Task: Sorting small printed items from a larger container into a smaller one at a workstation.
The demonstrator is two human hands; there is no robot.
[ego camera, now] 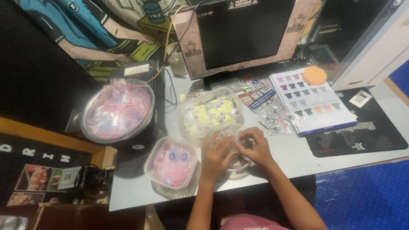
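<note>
My left hand (216, 156) and my right hand (254, 147) meet over a small round metal bowl (238, 164) near the desk's front edge. Their fingers are pinched together on a small shiny item that is too small to identify. A ring shows on my left hand. Just behind the hands stands a clear plastic tub (210, 113) full of small yellow and silver pieces. Left of my left hand sits a clear tub (171, 162) of pink-edged little plastic bags.
A large metal bowl (117, 110) of pink-striped bags rests on a black box at the left. A dark monitor (241, 33) stands at the back. A shirt colour chart (312, 101), an orange round pad (314, 75), small packets (275, 119) and a black mat (362, 127) lie right.
</note>
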